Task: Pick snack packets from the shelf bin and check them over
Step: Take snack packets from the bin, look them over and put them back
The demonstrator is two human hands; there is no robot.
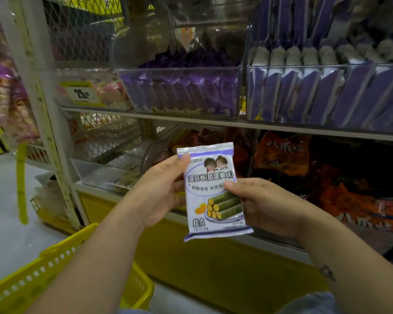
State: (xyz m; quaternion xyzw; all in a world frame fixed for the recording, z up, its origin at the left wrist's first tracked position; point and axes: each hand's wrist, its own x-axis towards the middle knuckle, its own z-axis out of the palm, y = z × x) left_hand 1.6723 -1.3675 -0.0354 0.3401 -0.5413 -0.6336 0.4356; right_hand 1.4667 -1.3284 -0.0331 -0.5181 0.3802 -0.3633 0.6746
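Note:
A pale purple snack packet (210,175) with a picture of green seaweed rolls is held upright in front of the shelves, its printed front facing me. My left hand (159,189) grips its left edge, thumb on the upper front. My right hand (263,205) holds its right edge, thumb pressed on the middle of the front. Above, a clear shelf bin (179,73) holds several dark purple packets standing in a row. A second clear bin (327,69) to the right holds several pale purple packets like the one I hold.
A yellow shopping basket (61,252) hangs by my left forearm at the bottom left. The lower shelf carries orange and dark snack bags (327,177). A white shelf upright (45,123) and a yellow price tag (82,94) stand at the left.

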